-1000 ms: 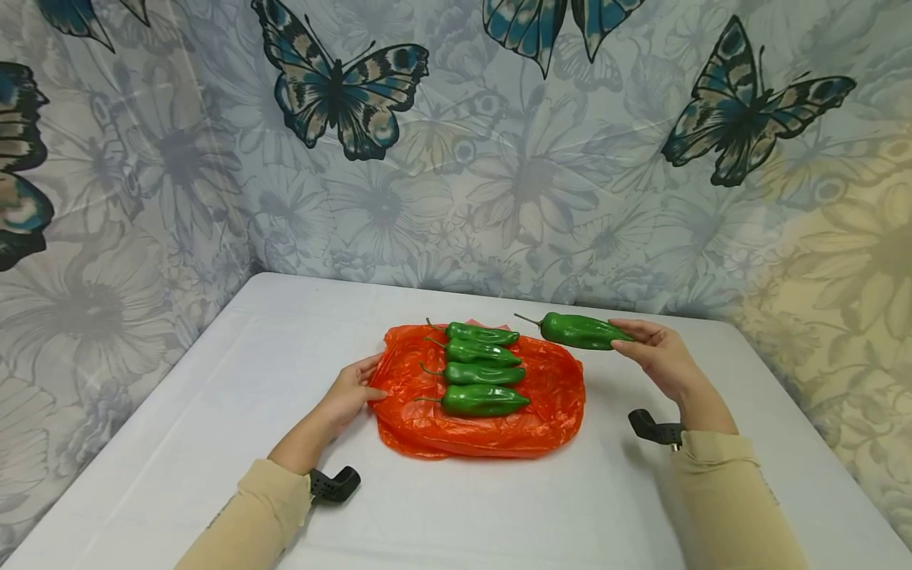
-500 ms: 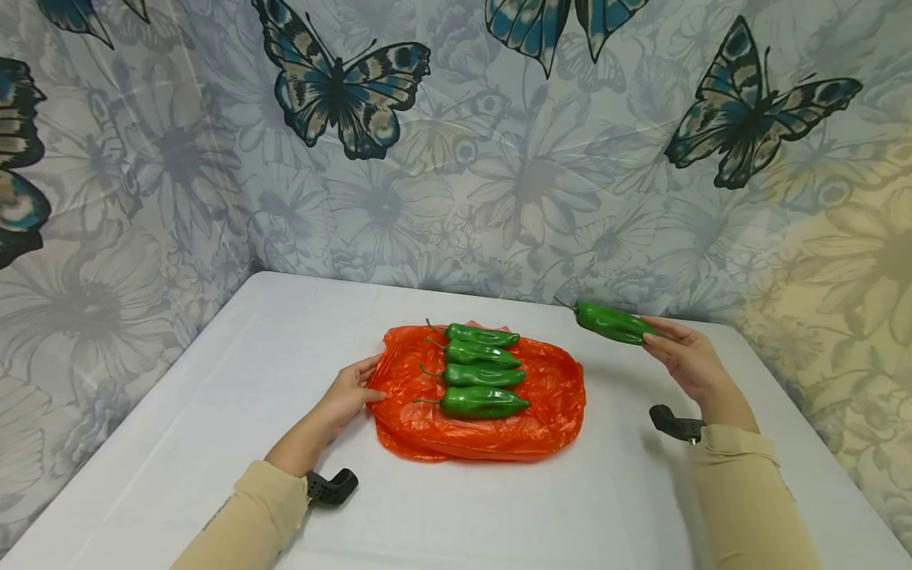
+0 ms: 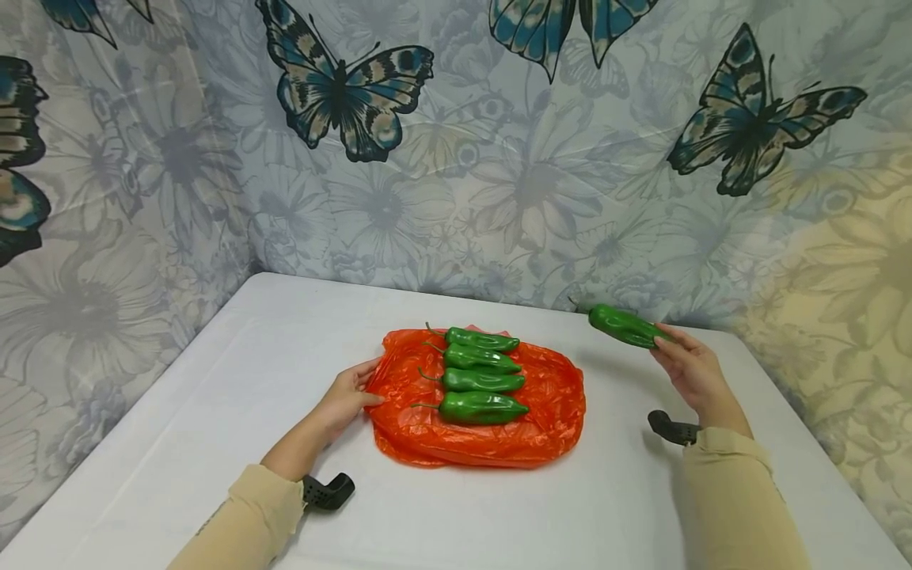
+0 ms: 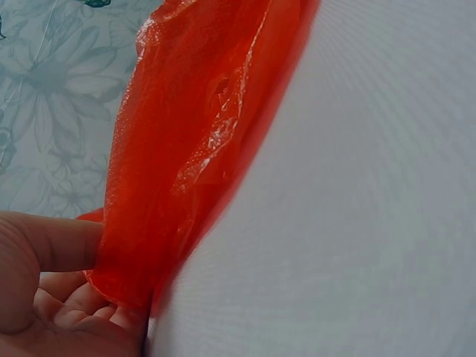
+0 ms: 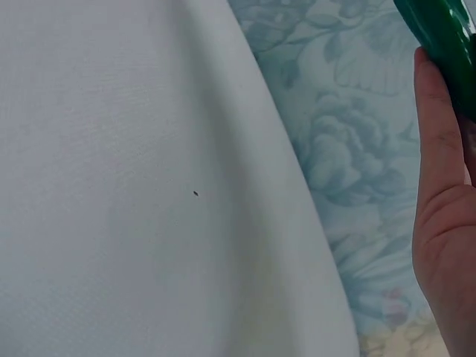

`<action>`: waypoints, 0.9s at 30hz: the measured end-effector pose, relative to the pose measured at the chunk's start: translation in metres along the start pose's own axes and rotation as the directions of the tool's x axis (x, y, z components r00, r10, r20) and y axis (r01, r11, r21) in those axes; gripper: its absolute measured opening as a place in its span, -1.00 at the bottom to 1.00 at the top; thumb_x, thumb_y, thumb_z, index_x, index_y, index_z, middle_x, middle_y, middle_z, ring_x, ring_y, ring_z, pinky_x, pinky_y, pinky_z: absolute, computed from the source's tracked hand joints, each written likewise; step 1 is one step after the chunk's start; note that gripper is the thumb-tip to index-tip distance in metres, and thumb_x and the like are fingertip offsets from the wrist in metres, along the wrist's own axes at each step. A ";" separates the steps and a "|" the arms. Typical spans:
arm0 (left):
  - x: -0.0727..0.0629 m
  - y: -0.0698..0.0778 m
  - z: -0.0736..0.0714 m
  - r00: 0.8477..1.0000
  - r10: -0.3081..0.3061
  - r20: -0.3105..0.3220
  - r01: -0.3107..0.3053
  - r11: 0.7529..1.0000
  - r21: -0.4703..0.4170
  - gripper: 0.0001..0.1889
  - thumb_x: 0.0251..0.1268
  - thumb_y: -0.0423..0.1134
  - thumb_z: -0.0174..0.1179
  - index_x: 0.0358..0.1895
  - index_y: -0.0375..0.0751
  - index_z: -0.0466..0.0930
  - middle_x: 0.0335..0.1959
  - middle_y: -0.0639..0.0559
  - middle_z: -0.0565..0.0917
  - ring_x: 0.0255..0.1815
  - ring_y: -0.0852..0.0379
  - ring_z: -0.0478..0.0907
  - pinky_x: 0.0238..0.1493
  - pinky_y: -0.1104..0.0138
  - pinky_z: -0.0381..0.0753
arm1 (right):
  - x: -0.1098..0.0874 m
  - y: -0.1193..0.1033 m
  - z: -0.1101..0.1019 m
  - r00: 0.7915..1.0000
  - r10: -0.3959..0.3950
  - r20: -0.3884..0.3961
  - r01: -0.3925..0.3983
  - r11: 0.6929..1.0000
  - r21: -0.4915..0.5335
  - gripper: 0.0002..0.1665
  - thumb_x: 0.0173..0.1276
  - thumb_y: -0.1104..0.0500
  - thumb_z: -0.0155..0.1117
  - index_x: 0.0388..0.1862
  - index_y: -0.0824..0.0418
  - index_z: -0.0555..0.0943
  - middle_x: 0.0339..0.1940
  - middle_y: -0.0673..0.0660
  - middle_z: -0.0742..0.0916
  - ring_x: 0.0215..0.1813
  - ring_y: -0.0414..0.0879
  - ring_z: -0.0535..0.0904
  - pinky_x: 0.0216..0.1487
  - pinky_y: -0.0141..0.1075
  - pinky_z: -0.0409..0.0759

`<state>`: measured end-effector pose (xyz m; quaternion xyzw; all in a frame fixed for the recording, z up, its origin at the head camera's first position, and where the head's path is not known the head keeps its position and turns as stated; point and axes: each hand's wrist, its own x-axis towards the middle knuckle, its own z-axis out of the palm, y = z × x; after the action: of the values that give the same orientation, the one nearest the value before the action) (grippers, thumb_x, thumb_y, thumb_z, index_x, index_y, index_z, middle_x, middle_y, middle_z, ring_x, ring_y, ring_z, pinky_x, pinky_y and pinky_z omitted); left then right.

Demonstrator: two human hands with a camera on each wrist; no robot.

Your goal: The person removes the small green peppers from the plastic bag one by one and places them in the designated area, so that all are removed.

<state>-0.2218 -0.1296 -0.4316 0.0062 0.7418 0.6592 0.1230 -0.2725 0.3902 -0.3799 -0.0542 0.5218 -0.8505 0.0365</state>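
Note:
A red plastic bag (image 3: 549, 412) lies flat on the table, with several green peppers in a column on top, stems to the left; the nearest pepper (image 3: 484, 408) is the plumpest. My left hand (image 3: 347, 400) pinches the bag's left edge between thumb and fingers, and the left wrist view shows the bag's film (image 4: 178, 149) rising from that grip. Off to the right, my right hand (image 3: 694, 368) holds another green pepper (image 3: 623, 325) by its tip, raised above the table, stem pointing left. In the right wrist view only part of this pepper (image 5: 439, 44) shows.
A white-covered table (image 3: 499, 522) carries everything. Its back edge meets a wall cloth (image 3: 385, 206) printed with flowers and butterflies. A black wrist camera (image 3: 328, 491) sits on the left wrist and another black camera (image 3: 672, 428) on the right.
My right hand has carried its pepper to the right, away from the bag, and the pepper's stem end now tilts upward. The left hand keeps its place at the bag's edge.

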 end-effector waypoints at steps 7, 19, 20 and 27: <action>0.001 -0.001 0.001 1.000 0.014 0.000 -0.014 1.000 0.002 -0.27 0.10 -0.63 0.05 0.41 -0.35 0.09 0.41 -0.29 0.20 0.38 -0.18 0.22 0.15 0.30 0.53 | 0.006 0.000 -0.001 1.000 0.002 -0.022 -0.001 0.999 0.039 -0.58 0.34 0.50 -0.06 -0.15 0.17 0.70 -0.20 -0.01 0.74 -0.25 -0.20 0.70 -0.12 -0.45 0.64; 0.003 -0.002 0.004 1.000 0.012 -0.005 -0.012 1.000 -0.013 -0.27 0.10 -0.63 0.03 0.41 -0.33 0.09 0.41 -0.28 0.20 0.39 -0.17 0.22 0.10 0.36 0.55 | 0.012 0.001 -0.012 0.993 0.058 -0.104 -0.061 0.998 -0.030 -0.62 0.32 0.48 0.01 -0.24 0.14 0.72 -0.27 -0.06 0.73 -0.23 -0.24 0.69 -0.13 -0.48 0.63; 0.003 -0.002 0.004 1.000 0.012 -0.005 -0.012 1.000 -0.015 -0.27 0.10 -0.64 0.03 0.41 -0.33 0.09 0.41 -0.28 0.19 0.39 -0.17 0.22 0.10 0.36 0.55 | 0.012 0.001 -0.013 0.992 0.062 -0.107 -0.067 0.997 -0.038 -0.62 0.31 0.48 0.02 -0.26 0.14 0.72 -0.27 -0.06 0.72 -0.23 -0.25 0.69 -0.13 -0.49 0.63; 0.002 -0.002 0.001 1.000 0.012 -0.015 -0.012 1.000 -0.002 -0.26 0.08 -0.64 0.03 0.41 -0.34 0.09 0.41 -0.28 0.21 0.39 -0.17 0.22 0.13 0.34 0.53 | 0.011 0.007 -0.020 0.985 0.106 -0.134 -0.115 0.991 -0.067 -0.63 0.30 0.46 0.06 -0.32 0.10 0.73 -0.30 -0.11 0.71 -0.22 -0.30 0.67 -0.12 -0.51 0.62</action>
<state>-0.2235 -0.1284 -0.4340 0.0056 0.7419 0.6608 0.1136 -0.2858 0.4030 -0.3947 0.0290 0.5565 -0.8290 0.0474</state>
